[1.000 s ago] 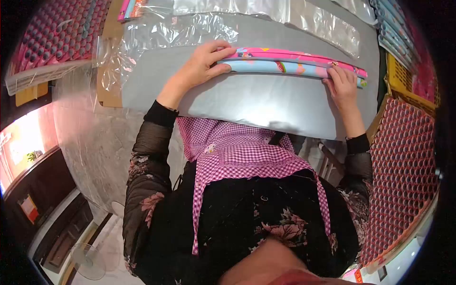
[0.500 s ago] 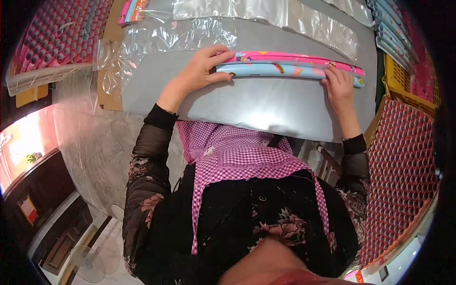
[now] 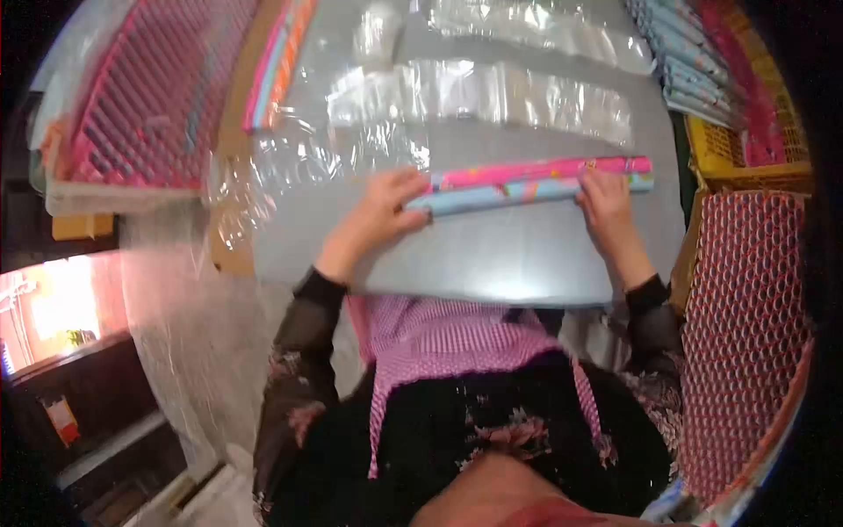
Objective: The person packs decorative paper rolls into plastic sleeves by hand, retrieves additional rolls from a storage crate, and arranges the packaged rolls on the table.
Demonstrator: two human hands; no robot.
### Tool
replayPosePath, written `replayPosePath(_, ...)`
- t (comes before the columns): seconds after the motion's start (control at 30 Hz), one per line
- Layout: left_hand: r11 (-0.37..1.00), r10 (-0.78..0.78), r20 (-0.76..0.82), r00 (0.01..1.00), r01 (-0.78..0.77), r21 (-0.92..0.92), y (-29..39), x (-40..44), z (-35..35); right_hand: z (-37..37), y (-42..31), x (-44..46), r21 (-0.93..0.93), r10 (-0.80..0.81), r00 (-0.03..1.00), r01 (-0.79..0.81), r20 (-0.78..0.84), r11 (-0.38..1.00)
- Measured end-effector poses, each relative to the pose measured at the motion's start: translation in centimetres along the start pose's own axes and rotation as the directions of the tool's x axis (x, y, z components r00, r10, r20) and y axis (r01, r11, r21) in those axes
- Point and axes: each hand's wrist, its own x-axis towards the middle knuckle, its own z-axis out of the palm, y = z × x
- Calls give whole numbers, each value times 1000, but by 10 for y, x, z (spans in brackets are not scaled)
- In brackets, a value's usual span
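Side by side on the grey table point(image 3: 500, 250) lie a pink patterned roll point(image 3: 527, 170) and a light blue patterned roll point(image 3: 479, 198), which look like wrapping paper. The left ends of both are held by my left hand point(image 3: 378, 211), fingers on the pink one and thumb at the blue one. Toward the right end, my right hand point(image 3: 606, 206) is closed over the blue roll, its fingertips reaching the pink one. My right thumb is at the near side of the blue roll.
Clear plastic sleeves point(image 3: 474, 92) lie beyond the rolls. More rolls point(image 3: 279, 66) rest at the far left. Packed crates of rolls point(image 3: 158, 105) stand left, with another stack point(image 3: 746, 334) at right. A yellow crate point(image 3: 711, 145) sits at the back right.
My view has tilted, so the table, rolls and hands appear lower, and more of the far table shows. Both hands keep their hold on the two rolls.
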Motion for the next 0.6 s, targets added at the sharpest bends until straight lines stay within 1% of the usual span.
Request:
replayPosePath(0.03,997,16,17,1000,-18,78,6,-1,1,-1,-2,-3,-9,15,1000,-15,-9,1000)
replayPosePath(0.07,994,-102,25,994,102,-22,9,-1,1,-5,-4,1,-31,-34,998,32,-60,999)
replayPosePath(0.1,980,-187,-5,982,186,-65,18,-1,-1,-6,-5,4,6,9,999,-9,-42,1000)
replayPosePath(0.13,994,-94,44,995,96,-52,6,1,2,-1,-2,0,-49,-9,998,6,-61,999)
replayPosePath(0.17,976,-172,68,983,180,-125,19,3,-2,-12,-7,4,-3,12,999,-12,-36,1000)
replayPosePath(0.2,984,-140,42,989,143,-109,16,0,-1,-21,-14,8,48,26,1000,-26,-3,999)
replayPosePath(0.27,994,-82,-6,997,81,-79,4,2,1,-17,-13,10,83,-7,998,13,-68,996)
replayPosePath(0.3,999,-48,-23,999,47,-25,0,1,4,-22,-14,20,65,-17,996,23,-91,998)
replayPosePath(0.33,999,-25,-31,999,26,22,-4,-1,8,-25,-22,27,105,-64,994,72,-83,992)
replayPosePath(0.37,1000,-20,-36,999,21,22,-5,1,9,-28,-30,31,149,-108,992,117,-70,982)
replayPosePath(0.4,998,-7,-33,999,9,60,-6,1,8,-19,-31,34,138,-147,989,146,-1,980)
replayPosePath(0.43,995,7,-28,1000,-4,100,-4,0,8,-14,-39,39,138,-143,990,142,1,980)
replayPosePath(0.5,993,-15,-23,1000,18,117,0,-2,7,-8,-59,54,152,-258,964,246,67,957)
replayPosePath(0.53,990,-36,-23,999,39,138,1,-2,6,-3,-67,59,152,-253,965,241,67,959)
replayPosePath(0.6,990,-26,-30,999,30,137,7,-2,3,5,-81,70,110,-276,947,261,162,959)
